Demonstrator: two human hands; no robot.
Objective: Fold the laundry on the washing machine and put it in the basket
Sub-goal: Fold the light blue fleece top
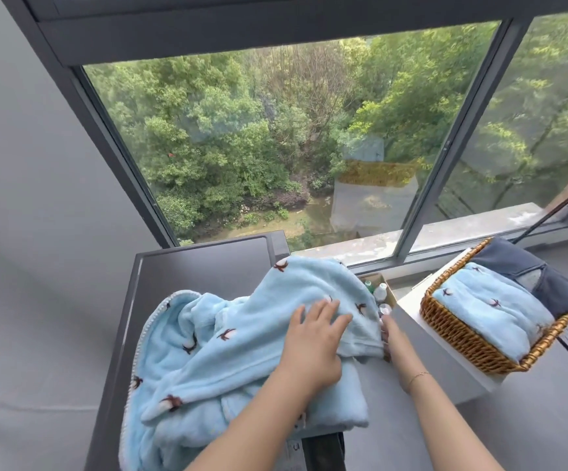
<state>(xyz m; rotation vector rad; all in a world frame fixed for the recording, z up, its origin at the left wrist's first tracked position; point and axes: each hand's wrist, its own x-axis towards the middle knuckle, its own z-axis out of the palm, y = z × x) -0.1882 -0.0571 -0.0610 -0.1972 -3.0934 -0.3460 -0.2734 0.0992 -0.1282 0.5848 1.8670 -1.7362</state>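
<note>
Head view, lower centre: the left hand (313,338) lies flat, fingers straight, on the pale blue fleece garment (207,351), seemingly pinning a fold on the washing machine (201,263). Just right, the right hand (388,329) reaches under the garment's edge; whether it grips the cloth I cannot tell. Farther right, the wicker basket (459,338) already holds folded blue items, near the window (275,137).

A fleece garment (241,351) lies on the washing machine (204,263), with a wicker basket (472,348) of folded clothes (489,311) to its right and a window (275,141) behind.
</note>
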